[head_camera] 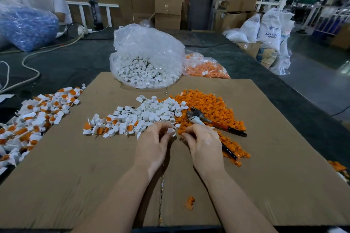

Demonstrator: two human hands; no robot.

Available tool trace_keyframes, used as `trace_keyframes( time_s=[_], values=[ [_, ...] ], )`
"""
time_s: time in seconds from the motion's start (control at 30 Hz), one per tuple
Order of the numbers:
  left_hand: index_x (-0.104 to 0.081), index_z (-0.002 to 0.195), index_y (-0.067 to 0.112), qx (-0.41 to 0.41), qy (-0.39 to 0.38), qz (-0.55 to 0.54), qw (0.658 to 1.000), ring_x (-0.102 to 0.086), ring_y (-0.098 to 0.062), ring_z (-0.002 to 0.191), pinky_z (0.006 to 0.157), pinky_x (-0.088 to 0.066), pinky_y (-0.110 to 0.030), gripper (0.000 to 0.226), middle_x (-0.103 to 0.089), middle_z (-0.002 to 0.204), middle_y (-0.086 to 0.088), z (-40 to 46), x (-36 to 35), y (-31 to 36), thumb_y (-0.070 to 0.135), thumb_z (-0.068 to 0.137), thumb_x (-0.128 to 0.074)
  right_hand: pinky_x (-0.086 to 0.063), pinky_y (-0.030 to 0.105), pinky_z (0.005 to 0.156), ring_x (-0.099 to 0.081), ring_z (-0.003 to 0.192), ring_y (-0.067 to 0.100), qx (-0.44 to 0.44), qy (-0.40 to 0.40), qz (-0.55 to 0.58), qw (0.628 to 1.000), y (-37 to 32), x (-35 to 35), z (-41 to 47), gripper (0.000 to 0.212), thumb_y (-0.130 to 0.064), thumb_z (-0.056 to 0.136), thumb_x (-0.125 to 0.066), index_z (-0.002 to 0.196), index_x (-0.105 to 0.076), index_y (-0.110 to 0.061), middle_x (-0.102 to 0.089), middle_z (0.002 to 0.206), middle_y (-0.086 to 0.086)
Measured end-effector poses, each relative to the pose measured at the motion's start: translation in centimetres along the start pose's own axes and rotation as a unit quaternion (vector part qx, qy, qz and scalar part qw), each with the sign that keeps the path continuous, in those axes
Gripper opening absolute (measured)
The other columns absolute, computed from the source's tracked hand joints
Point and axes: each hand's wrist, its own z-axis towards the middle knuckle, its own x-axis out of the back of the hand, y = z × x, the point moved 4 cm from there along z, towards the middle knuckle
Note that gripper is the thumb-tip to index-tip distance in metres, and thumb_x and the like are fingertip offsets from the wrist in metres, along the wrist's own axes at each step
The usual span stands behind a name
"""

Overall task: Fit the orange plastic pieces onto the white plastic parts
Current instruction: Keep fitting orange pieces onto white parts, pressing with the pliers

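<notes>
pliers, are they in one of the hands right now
No, the pliers lie on the orange pieces; the left hand holds a white part.

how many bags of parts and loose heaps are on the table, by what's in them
Bags of white parts: 1
Bags of orange pieces: 1
Bags of blue parts: 1
Loose white heaps: 1
Loose orange heaps: 1
Heaps of fitted white-and-orange parts: 1
Total: 6
</notes>
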Motion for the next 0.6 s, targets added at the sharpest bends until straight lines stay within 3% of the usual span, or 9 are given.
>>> trace_keyframes(
  time_s=[0.13,0.4,0.6],
  values=[
    [-0.053,0.087,0.032,0.014,-0.009,-0.021,1.000,-0.051,0.007,0.074,0.062,-0.035,0.001,0.016,-0.056,0.077,0.019,-0.08,-0.01,0.02,0.018,0.090,-0.058,-0.038,0.033,0.073,-0.058,0.076,0.021,0.011,-0.015,-0.006,1.000,-0.18,-0.08,-0.02,0.010,-0.016,0.081,-0.071,0.076,-0.065,-0.009,-0.064,0.074,0.002],
    [-0.053,0.077,0.036,0.035,-0.031,-0.058,0.997,-0.055,0.005,0.068,0.059,-0.036,-0.003,0.026,-0.062,0.073,0.008,-0.22,-0.09,-0.26,0.014,0.087,-0.062,-0.036,0.033,0.069,-0.056,0.068,0.023,0.022,-0.032,-0.018,0.999,-0.34,-0.32,0.01,0.015,-0.012,0.078,-0.072,0.069,-0.060,-0.011,-0.061,0.066,0.000],
    [-0.058,0.077,0.029,0.028,-0.046,-0.054,0.997,-0.059,-0.009,0.072,0.058,-0.039,-0.009,0.018,-0.066,0.075,0.001,-0.29,-0.15,0.01,0.014,0.086,-0.063,-0.039,0.036,0.067,-0.052,0.064,0.024,0.034,-0.048,-0.012,0.998,-0.42,-0.52,-0.08,0.022,-0.009,0.076,-0.072,0.064,-0.054,-0.010,-0.055,0.062,0.003]
  ],
)
